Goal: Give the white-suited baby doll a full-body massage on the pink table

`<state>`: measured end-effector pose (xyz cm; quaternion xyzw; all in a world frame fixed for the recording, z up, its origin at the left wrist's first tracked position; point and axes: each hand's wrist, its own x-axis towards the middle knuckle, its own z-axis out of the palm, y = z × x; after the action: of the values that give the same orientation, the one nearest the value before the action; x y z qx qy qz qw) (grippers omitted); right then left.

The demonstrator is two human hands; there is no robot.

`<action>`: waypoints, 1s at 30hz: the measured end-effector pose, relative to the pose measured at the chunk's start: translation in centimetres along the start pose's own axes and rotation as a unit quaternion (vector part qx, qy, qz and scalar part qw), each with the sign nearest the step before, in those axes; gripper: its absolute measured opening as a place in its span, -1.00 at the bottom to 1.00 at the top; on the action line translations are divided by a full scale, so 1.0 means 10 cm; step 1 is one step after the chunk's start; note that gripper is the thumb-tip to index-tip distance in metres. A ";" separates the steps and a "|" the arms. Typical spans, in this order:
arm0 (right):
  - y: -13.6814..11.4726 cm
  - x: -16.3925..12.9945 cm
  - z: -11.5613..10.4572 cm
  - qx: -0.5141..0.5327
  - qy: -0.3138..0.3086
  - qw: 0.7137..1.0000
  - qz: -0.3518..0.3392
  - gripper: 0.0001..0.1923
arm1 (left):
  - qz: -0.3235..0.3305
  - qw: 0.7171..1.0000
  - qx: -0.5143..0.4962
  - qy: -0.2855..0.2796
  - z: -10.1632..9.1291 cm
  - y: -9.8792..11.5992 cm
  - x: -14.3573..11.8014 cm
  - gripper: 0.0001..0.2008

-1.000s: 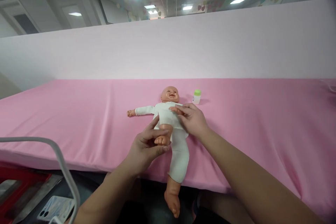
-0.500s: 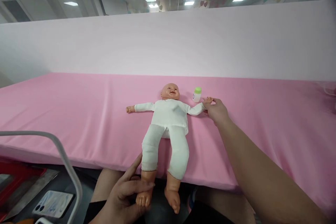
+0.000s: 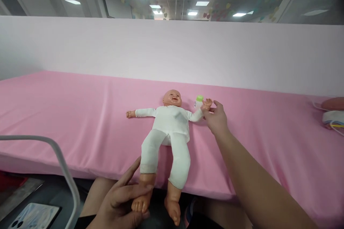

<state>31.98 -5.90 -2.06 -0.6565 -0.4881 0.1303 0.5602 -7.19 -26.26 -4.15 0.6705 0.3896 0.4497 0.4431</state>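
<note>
Basically, main risk is a slide: the doll (image 3: 172, 123) lies face-up on the pink-covered counter (image 3: 80, 114), stretched between the two hands, both feet past the near edge, so a hard pull by the left hand (image 3: 114, 200) could drag it off. Left-hand fingers are wrapped round the lower leg by the ankle, one lying out alongside the calf; the right hand (image 3: 216, 120) has fingers closed round the wrist of the opposite arm. Second risk: the small green-capped bottle (image 3: 199, 98) sits just past the right-hand fingers, partly behind the doll's upturned hand, and swinging that arm back would likely tip it; can't tell if they touch. Tugging arm and leg in opposite directions might also strain the joints or twist the body. Looks: bald, glossy tan head, hands and feet, probably hard plastic; white cloth torso, sleeves and legs, lightly creased; other arm straight out, well beyond the left-hand fingers.
</note>
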 end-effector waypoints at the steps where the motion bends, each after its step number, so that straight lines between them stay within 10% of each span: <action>1: -0.14 -0.09 0.04 0.012 -0.003 1.000 -0.010 -0.17 | -0.005 1.000 -0.001 -0.004 -0.01 0.06 0.04 -0.59; 8: -0.65 -0.64 0.33 -0.035 -0.123 0.943 -0.306 -0.58 | -0.026 0.995 -0.088 -0.029 0.10 0.29 0.54 -0.65; 15: -0.66 -0.68 0.38 -0.123 -0.210 0.872 -0.424 -0.62 | 0.035 0.995 -0.068 -0.064 0.15 0.41 1.06 -0.64; 21: -0.71 -0.71 0.37 -0.139 -0.222 0.870 -0.418 -0.69 | 0.051 0.994 -0.040 -0.084 0.17 0.44 1.16 -0.70; 30: -0.48 -0.55 0.34 0.095 -0.057 0.975 -0.192 -0.52 | -0.018 0.995 -0.044 -0.083 -0.06 0.33 0.49 -0.64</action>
<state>24.45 -8.61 -1.14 -0.4855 -0.6218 0.1036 0.6058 -5.95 -22.62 0.39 0.6782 0.3428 0.4012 0.5113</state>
